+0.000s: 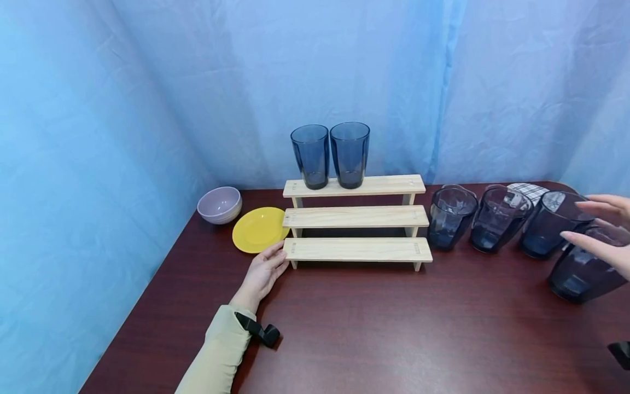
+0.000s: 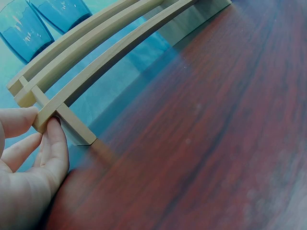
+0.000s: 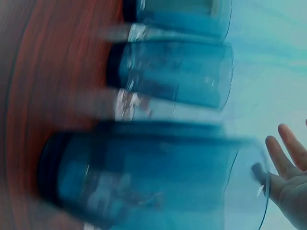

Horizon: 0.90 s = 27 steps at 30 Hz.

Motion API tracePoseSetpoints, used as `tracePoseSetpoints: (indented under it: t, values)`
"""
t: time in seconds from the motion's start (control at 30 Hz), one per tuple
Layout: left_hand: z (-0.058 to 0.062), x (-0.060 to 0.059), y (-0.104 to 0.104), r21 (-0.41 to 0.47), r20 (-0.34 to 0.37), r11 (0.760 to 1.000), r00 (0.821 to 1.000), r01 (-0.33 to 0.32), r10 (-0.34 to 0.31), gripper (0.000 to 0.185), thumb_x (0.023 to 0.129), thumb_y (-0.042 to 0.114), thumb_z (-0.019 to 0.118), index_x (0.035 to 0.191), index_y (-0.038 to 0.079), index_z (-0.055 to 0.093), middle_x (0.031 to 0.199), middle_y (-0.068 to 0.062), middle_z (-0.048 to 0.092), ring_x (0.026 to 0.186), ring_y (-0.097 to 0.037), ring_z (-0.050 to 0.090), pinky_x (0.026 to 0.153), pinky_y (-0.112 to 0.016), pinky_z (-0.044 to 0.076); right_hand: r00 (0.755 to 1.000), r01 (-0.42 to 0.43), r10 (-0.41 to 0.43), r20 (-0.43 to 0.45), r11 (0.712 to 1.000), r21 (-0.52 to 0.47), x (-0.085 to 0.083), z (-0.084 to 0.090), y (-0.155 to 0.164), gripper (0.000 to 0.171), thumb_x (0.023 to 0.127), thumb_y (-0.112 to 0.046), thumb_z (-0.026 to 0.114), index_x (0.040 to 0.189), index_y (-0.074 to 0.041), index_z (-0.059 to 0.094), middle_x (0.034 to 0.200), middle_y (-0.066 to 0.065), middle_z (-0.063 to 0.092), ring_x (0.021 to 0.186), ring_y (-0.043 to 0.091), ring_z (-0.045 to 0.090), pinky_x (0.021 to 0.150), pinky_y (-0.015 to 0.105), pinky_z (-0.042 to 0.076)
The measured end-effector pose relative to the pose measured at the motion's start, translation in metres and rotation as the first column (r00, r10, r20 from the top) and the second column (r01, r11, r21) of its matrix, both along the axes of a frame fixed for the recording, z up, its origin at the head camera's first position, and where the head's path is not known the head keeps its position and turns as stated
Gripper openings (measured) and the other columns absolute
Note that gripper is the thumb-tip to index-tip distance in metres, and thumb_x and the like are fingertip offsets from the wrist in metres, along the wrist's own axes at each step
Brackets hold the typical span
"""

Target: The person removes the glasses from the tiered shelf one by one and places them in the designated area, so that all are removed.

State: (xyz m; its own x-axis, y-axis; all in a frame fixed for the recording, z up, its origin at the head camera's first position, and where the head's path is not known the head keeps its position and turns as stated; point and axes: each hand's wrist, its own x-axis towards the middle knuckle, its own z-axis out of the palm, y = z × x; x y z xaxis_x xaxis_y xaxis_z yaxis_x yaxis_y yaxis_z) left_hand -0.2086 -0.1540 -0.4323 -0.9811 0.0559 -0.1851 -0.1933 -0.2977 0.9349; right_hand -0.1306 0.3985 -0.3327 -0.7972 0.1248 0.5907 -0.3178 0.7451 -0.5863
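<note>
A three-step wooden riser (image 1: 358,249) stands on the table, with two blue glass tumblers (image 1: 309,158) upright side by side on the left of its top step. My left hand (image 1: 262,274) pinches the left end of the lowest step; in the left wrist view, its thumb is above and fingers (image 2: 56,143) beneath the wood. At the far right my right hand (image 1: 607,230) is spread, with thumb and fingers apart, by the rim of the nearest tumbler (image 1: 585,273). Whether it touches the glass cannot be told. The right wrist view is blurred.
More tumblers (image 1: 451,219) stand in a row to the right of the riser. Behind them lies a white checked item (image 1: 529,190), partly hidden. A yellow plate (image 1: 261,230) and a lilac bowl (image 1: 219,205) sit left of the riser. Blue curtains (image 1: 246,82) hang behind the table.
</note>
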Motion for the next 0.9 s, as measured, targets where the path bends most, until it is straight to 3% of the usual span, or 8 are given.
tracePoseSetpoints:
  t: [0.03,0.17,0.37,0.53,0.7,0.9]
  values:
    - [0.0,0.0,0.0,-0.001,-0.001,1.0,1.0,0.0,0.0,0.048,0.098,-0.001,0.043,0.145,-0.002,0.031,0.14,-0.02,0.037,0.09,-0.001,0.06,0.078,-0.016,0.049,1.0,0.013,-0.012,0.016,0.998,-0.058,-0.002,0.002,-0.007,0.068,0.083,0.005,0.065,0.14,-0.025,0.043,0.113,-0.036,0.044,0.11,-0.021,0.038,0.102,0.004,0.025]
    - [0.001,0.001,0.0,0.005,-0.008,1.0,1.0,0.003,-0.003,0.049,0.098,-0.001,0.043,0.145,-0.003,0.031,0.138,-0.02,0.037,0.091,-0.002,0.06,0.079,-0.017,0.049,0.996,-0.065,0.067,0.062,0.997,-0.036,-0.003,0.009,-0.028,0.065,0.084,0.004,0.065,0.141,-0.02,0.042,0.111,-0.035,0.041,0.103,-0.024,0.037,0.093,-0.002,0.026]
    - [0.001,0.002,-0.001,0.007,-0.016,1.0,1.0,0.007,-0.007,0.05,0.097,-0.002,0.045,0.145,-0.004,0.03,0.136,-0.019,0.038,0.09,-0.001,0.06,0.079,-0.016,0.049,0.977,-0.119,0.121,0.178,0.993,-0.026,-0.009,0.012,-0.049,0.058,0.086,-0.007,0.068,0.137,-0.021,0.044,0.11,-0.034,0.041,0.097,-0.025,0.037,0.082,-0.006,0.029]
    - [0.0,0.0,-0.001,-0.012,-0.014,1.0,1.0,0.009,-0.009,0.049,0.098,-0.002,0.044,0.145,-0.004,0.031,0.134,-0.018,0.039,0.089,-0.001,0.059,0.079,-0.016,0.048,0.978,-0.154,0.167,0.127,0.983,-0.102,-0.018,0.012,-0.069,0.056,0.084,-0.003,0.069,0.134,-0.016,0.048,0.11,-0.03,0.047,0.097,-0.023,0.045,0.078,-0.003,0.036]
    - [0.001,0.001,-0.001,-0.004,-0.014,1.0,1.0,-0.001,0.001,0.05,0.097,0.0,0.046,0.144,-0.004,0.031,0.129,-0.015,0.042,0.09,-0.002,0.059,0.079,-0.017,0.048,0.963,-0.242,0.263,0.061,0.94,-0.239,-0.027,0.013,-0.089,0.056,0.083,0.008,0.066,0.132,-0.013,0.051,0.11,-0.023,0.057,0.099,-0.015,0.056,0.08,0.001,0.041]
    - [0.001,0.001,-0.001,0.004,-0.005,1.0,1.0,0.007,-0.007,0.049,0.098,-0.001,0.044,0.145,-0.004,0.031,0.133,-0.016,0.04,0.09,-0.002,0.059,0.079,-0.017,0.048,0.957,-0.259,0.284,0.064,0.931,-0.256,-0.037,0.009,-0.111,0.052,0.084,0.004,0.067,0.131,-0.013,0.051,0.109,-0.022,0.057,0.101,-0.013,0.056,0.082,0.003,0.042]
